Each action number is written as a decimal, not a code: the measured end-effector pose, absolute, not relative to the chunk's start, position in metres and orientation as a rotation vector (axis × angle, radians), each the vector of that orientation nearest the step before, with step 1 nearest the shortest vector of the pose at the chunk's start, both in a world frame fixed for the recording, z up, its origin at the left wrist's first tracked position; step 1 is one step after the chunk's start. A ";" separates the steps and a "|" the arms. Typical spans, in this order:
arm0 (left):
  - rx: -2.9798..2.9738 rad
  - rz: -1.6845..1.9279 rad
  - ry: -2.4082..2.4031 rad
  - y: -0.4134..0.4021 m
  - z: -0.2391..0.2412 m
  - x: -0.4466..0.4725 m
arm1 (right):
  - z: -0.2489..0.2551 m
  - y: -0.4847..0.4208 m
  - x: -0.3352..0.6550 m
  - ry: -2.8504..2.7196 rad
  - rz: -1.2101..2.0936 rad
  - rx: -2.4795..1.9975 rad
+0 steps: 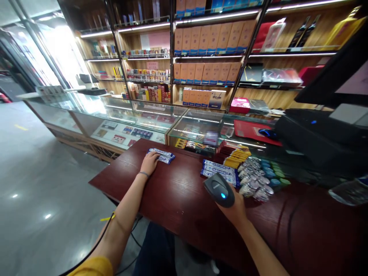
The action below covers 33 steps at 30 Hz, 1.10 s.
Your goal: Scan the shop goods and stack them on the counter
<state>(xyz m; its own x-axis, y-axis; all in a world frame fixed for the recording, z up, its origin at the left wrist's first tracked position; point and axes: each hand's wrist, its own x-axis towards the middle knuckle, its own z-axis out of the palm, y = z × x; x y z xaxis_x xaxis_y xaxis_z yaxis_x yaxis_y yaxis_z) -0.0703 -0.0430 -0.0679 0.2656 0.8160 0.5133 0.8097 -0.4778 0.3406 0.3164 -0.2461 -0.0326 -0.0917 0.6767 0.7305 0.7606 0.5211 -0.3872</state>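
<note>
My left hand (149,163) reaches out over the dark red counter (178,199) and rests with curled fingers on a blue-and-white pack (162,155) lying near the counter's far edge. My right hand (234,209) is wrapped round a grey handheld barcode scanner (220,189) with a blue light glowing on it. The scanner's head sits just in front of a stack of blue-and-white cartons (220,172). A thin band circles my left wrist.
Beside the cartons lie dark red and yellow packs (232,153) and several small round silver and coloured items (258,180). Glass display cases (129,119) run behind the counter, stocked shelves (207,57) beyond. A black register and screen (319,130) stand at right.
</note>
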 end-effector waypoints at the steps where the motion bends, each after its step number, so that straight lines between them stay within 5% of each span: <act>1: 2.499 1.007 1.588 -0.043 -0.067 -0.070 | -0.034 -0.246 0.317 -1.805 -0.117 -1.194; 16: 2.553 0.922 1.396 -0.055 -0.055 -0.061 | -0.035 -0.244 0.317 -1.673 -0.030 -1.293; 23: 1.831 1.403 1.260 -0.060 -0.030 -0.017 | -0.035 -0.241 0.322 -1.574 -0.016 -1.278; 33: 0.894 1.307 0.655 -0.094 -0.009 0.104 | -0.035 -0.241 0.334 -1.450 -0.001 -1.329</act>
